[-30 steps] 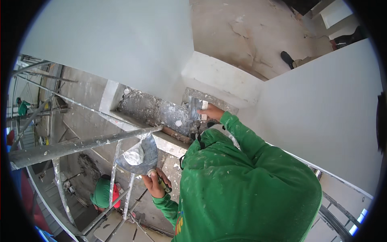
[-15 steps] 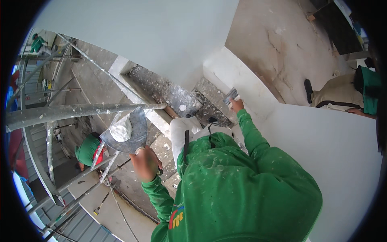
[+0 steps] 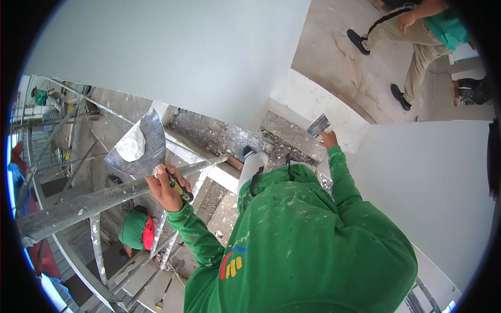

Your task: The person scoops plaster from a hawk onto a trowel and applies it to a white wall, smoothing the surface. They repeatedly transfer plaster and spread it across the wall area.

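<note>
While the left hand (image 3: 167, 192) bears paste (image 3: 131, 145), the right hand (image 3: 329, 139) grips a smaller blade (image 3: 318, 125)

Because the paste sits in one thick white mound on the broad knife (image 3: 153, 136), it looks soft and sticky, apt to slide if the metal tips. The knife, out at the person's left beside the scaffold pipe (image 3: 94, 206), is probably light and thin, stiff with some give. Left fingers wrap its dark handle (image 3: 184, 194) close to the neck, which seems the steadiest hold. Right fingers clasp the smaller blade near the white ledge (image 3: 313, 94); whether it touches, I cannot tell. Its back edge looks the safest hold.

Around them stand smooth pale walls (image 3: 167, 57), with rough, speckled concrete (image 3: 209, 128) below. Past the ledge, a worker (image 3: 396, 28) in beige trousers crosses a dusty floor (image 3: 326, 36).
</note>
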`<state>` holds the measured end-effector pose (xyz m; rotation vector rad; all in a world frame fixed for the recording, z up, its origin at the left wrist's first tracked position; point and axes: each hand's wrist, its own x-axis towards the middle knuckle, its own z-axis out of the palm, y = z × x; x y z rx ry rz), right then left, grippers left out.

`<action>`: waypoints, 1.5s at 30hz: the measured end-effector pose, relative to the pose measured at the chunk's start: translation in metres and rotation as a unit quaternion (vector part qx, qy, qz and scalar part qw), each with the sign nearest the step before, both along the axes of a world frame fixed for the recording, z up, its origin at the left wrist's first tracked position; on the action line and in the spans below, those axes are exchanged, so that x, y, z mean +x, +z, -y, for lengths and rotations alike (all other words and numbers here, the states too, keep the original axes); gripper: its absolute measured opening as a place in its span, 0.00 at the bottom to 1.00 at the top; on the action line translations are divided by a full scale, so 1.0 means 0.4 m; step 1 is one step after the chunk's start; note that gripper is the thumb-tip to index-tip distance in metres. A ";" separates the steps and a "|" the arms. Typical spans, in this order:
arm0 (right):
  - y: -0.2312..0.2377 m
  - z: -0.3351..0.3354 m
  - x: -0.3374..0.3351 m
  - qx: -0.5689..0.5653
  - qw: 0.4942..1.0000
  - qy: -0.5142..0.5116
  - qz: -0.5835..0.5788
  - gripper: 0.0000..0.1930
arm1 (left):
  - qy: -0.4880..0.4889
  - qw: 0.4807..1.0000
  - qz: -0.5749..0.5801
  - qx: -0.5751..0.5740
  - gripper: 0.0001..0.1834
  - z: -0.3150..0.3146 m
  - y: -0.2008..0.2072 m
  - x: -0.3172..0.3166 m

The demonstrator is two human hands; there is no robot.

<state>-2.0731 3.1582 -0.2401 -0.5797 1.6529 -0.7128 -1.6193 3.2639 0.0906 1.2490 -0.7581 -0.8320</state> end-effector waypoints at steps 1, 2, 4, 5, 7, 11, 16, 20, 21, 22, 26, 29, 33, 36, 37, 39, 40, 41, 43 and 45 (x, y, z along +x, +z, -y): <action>0.013 -0.026 0.006 -0.002 1.000 -0.002 -0.020 0.23 | -0.017 1.000 -0.010 0.002 0.06 0.004 -0.007 0.020; 0.009 -0.042 0.015 0.004 0.999 0.017 -0.033 0.24 | -0.033 0.999 -0.020 0.003 0.06 0.008 -0.010 0.038; -0.006 -0.066 0.046 0.018 0.996 0.061 -0.062 0.26 | -0.054 0.998 -0.009 0.009 0.07 0.009 -0.011 0.062; 0.041 -0.076 0.098 -0.027 0.984 0.076 -0.156 0.27 | -0.058 0.998 -0.012 0.017 0.07 0.003 -0.014 0.072; 0.081 -0.072 0.136 -0.047 0.938 0.248 -0.236 0.26 | -0.062 0.997 -0.015 0.035 0.08 -0.011 -0.019 0.074; 0.047 -0.080 0.186 -0.045 0.906 0.362 -0.217 0.23 | -0.065 0.996 -0.026 0.059 0.10 -0.069 -0.021 0.019; -0.005 -0.101 0.187 -0.218 0.861 0.385 -0.251 0.18 | -0.021 0.994 -0.069 0.082 0.14 -0.208 -0.069 -0.096; -0.029 -0.119 0.143 -0.329 0.810 0.410 -0.262 0.16 | 0.039 0.985 -0.117 0.121 0.13 -0.326 -0.114 -0.204; -0.046 -0.121 0.124 -0.355 0.796 0.415 -0.261 0.15 | 0.037 0.984 -0.117 0.129 0.13 -0.347 -0.117 -0.220; -0.028 -0.123 0.113 -0.329 0.792 0.443 -0.260 0.14 | 0.036 0.983 -0.119 0.137 0.13 -0.371 -0.120 -0.235; 0.064 -0.111 0.152 -0.292 0.791 0.482 -0.240 0.12 | 0.068 0.980 -0.137 0.131 0.14 -0.432 -0.137 -0.278; 0.076 -0.101 0.219 -0.323 0.772 0.492 -0.239 0.11 | 0.084 0.976 -0.137 0.147 0.14 -0.451 -0.143 -0.285; 0.037 -0.084 0.325 -0.367 0.712 0.529 -0.281 0.11 | 0.107 0.971 -0.148 0.153 0.14 -0.471 -0.175 -0.282; 0.025 -0.061 0.412 -0.351 0.692 0.551 -0.307 0.11 | 0.132 0.968 -0.160 0.140 0.14 -0.486 -0.213 -0.272; 0.021 -0.052 0.440 -0.367 0.684 0.546 -0.315 0.11 | 0.141 0.967 -0.161 0.138 0.13 -0.492 -0.227 -0.267; 0.017 -0.041 0.481 -0.399 0.670 0.530 -0.333 0.12 | 0.147 0.966 -0.159 0.140 0.13 -0.516 -0.262 -0.261; 0.003 -0.035 0.496 -0.391 0.663 0.535 -0.347 0.12 | 0.161 0.963 -0.169 0.135 0.13 -0.526 -0.283 -0.257; -0.012 -0.024 0.516 -0.387 0.657 0.538 -0.359 0.12 | 0.177 0.960 -0.175 0.128 0.13 -0.535 -0.300 -0.254; -0.042 -0.006 0.547 -0.400 0.639 0.540 -0.374 0.13 | 0.192 0.958 -0.183 0.107 0.14 -0.562 -0.339 -0.246; -0.074 0.013 0.573 -0.430 0.618 0.536 -0.381 0.13 | 0.222 0.953 -0.180 0.103 0.14 -0.585 -0.381 -0.245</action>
